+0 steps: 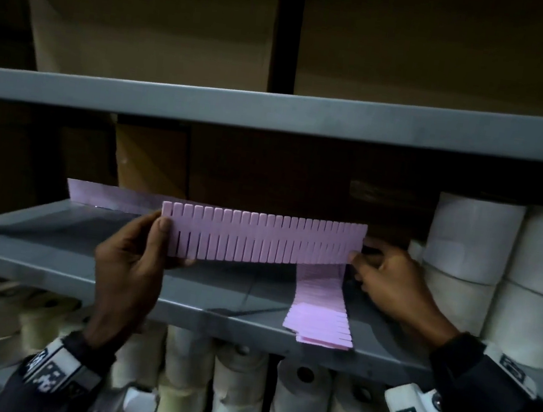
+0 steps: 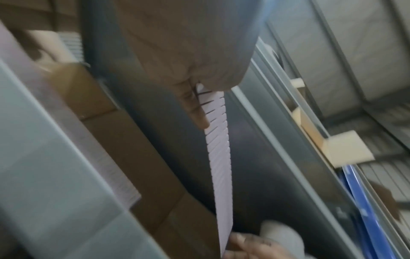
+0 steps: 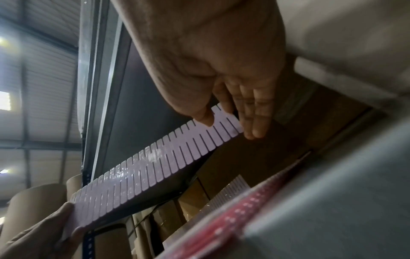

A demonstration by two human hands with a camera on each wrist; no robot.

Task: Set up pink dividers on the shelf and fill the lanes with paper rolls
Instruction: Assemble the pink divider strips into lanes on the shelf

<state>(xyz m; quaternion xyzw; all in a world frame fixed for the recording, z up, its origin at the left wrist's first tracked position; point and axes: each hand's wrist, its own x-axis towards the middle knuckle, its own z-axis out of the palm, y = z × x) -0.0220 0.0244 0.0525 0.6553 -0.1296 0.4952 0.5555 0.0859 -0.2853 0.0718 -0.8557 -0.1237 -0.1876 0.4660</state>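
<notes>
Early stage: left hand (image 1: pixel 132 256) and right hand (image 1: pixel 387 283) pinch the ends of a slotted pink plastic divider strip (image 1: pixel 258 240) above the grey metal shelf (image 1: pixel 49 259); spare pink strips (image 1: pixel 318 312) lie flat, one long pink strip (image 1: pixel 105 196) stands behind, white paper rolls (image 1: pixel 476 239) stacked right; lanes unfilled.

I count two hands: my left hand (image 1: pixel 132 256) and my right hand (image 1: pixel 387 283). Three slotted pink plastic dividers: one held between my hands (image 1: pixel 259 238), one flat below my right hand (image 1: pixel 321 316), one upright behind my left hand (image 1: pixel 109 196). Four large white paper rolls (image 1: pixel 473 239) sit beside my right hand.
</notes>
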